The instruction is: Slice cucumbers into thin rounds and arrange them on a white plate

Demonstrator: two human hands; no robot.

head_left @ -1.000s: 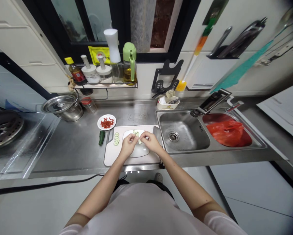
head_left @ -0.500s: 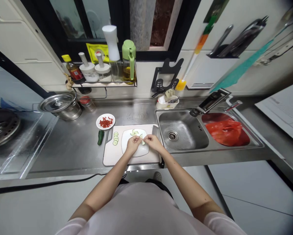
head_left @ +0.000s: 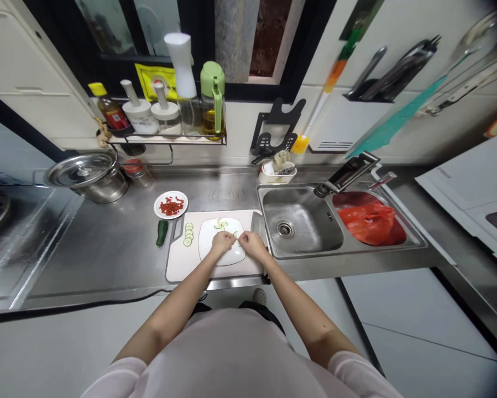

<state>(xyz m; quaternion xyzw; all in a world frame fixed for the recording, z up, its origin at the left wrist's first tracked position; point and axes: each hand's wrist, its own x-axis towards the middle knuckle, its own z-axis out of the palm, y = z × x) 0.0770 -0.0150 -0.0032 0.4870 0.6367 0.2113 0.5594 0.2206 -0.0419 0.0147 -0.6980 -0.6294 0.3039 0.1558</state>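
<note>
My left hand [head_left: 223, 242] and my right hand [head_left: 252, 243] meet fingertip to fingertip over the right part of a white plate [head_left: 207, 249]. Both are closed in a pinch at a small pale green cucumber slice [head_left: 235, 235], which the fingers partly cover. Toward the plate's far edge lie a few curved cucumber slices [head_left: 220, 224]. Under the plate is a pale cutting board [head_left: 177, 268], with a short overlapping row of round cucumber slices [head_left: 188, 234] on its left part. Left of the board rests a dark green cucumber piece [head_left: 162, 232].
A small white dish [head_left: 159, 213] of chopped red bits sits behind the cucumber piece. To the right is a steel sink [head_left: 310, 221], with a red plastic bag [head_left: 368, 221] in its second basin. A lidded pot [head_left: 103, 185] and a red-capped jar [head_left: 138, 174] stand back left.
The whole view has shifted slightly, so the counter appears further left. My hands stay pinched together over the plate; the slice between them is now more covered by the fingers.
</note>
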